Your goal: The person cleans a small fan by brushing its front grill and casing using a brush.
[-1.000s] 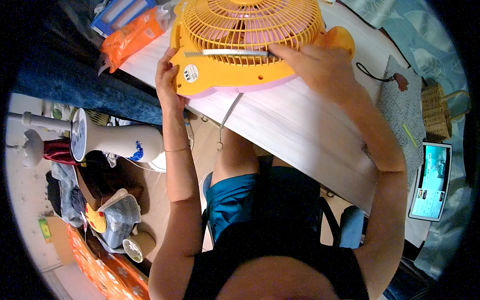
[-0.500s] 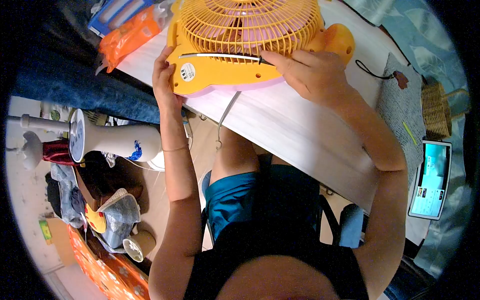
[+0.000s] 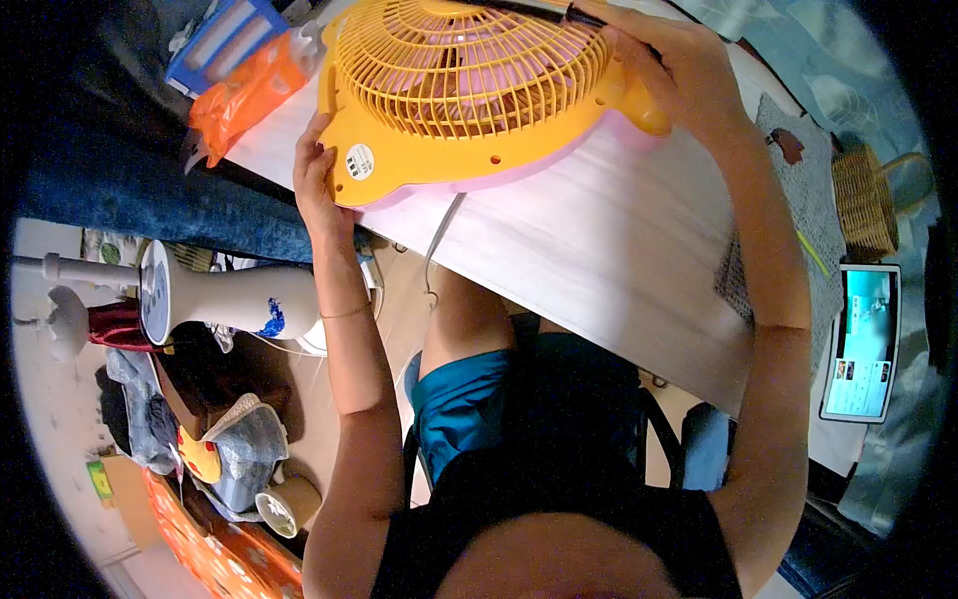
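Farther out now, the right hand [image 3: 689, 75] clasps 1 slim tool [image 3: 529, 9] by the grille [image 3: 469, 98]; the left hand [image 3: 321, 195] grips the yellow fan [image 3: 429, 168] on the table [image 3: 589, 265] by its edge — probably tool work, calling for steady bracing.

Person seen from above, lower centre of the frame: a black sleeveless top [image 3: 569, 449] with a wide, rounded neckline, creased teal shorts [image 3: 461, 399], bare arms [image 3: 778, 389], and one thin line, possibly a cord, across the left forearm [image 3: 347, 344].

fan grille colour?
Yellow-orange grille, showing best in the head view.
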A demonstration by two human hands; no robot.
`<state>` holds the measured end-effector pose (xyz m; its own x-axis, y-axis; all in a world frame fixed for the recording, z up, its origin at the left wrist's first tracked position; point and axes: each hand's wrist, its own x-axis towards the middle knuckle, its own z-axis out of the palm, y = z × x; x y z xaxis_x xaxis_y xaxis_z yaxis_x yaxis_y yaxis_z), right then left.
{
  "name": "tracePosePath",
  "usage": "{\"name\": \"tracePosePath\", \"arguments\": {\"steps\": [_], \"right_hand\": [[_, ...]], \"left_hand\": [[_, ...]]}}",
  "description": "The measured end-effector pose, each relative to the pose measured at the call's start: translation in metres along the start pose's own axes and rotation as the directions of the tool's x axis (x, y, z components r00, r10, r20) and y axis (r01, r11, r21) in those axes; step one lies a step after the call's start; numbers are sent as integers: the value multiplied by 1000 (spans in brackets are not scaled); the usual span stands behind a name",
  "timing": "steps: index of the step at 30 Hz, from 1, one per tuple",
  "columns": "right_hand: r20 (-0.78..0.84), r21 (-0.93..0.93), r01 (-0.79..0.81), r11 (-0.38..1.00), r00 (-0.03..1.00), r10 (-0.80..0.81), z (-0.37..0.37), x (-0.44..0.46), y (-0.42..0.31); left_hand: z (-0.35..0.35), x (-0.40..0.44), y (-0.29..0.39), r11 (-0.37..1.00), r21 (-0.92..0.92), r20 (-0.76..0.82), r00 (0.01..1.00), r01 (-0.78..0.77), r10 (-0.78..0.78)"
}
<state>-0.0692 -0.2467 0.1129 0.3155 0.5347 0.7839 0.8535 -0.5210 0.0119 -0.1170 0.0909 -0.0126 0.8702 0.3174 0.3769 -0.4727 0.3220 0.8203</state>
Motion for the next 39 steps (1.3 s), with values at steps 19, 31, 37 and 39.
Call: {"name": "tracePosePath", "arguments": {"steps": [19, 31, 37, 39], "right_hand": [[80, -70, -112, 991, 990, 118, 17, 33, -27], [288, -80, -325, 942, 898, 334, 34, 52, -68], [112, 17, -58, 998, 992, 56, 62, 27, -62], [170, -3, -67, 998, 983, 67, 60, 26, -64]], "left_hand": [[1, -1, 0, 998, 48, -23, 999, -30, 31], [-1, -3, -1, 977, 175, 15, 993, -117, 116], [-4, -2, -3, 957, 247, 17, 989, -149, 149], [2, -4, 0, 989, 118, 11, 996, -91, 91]]}}
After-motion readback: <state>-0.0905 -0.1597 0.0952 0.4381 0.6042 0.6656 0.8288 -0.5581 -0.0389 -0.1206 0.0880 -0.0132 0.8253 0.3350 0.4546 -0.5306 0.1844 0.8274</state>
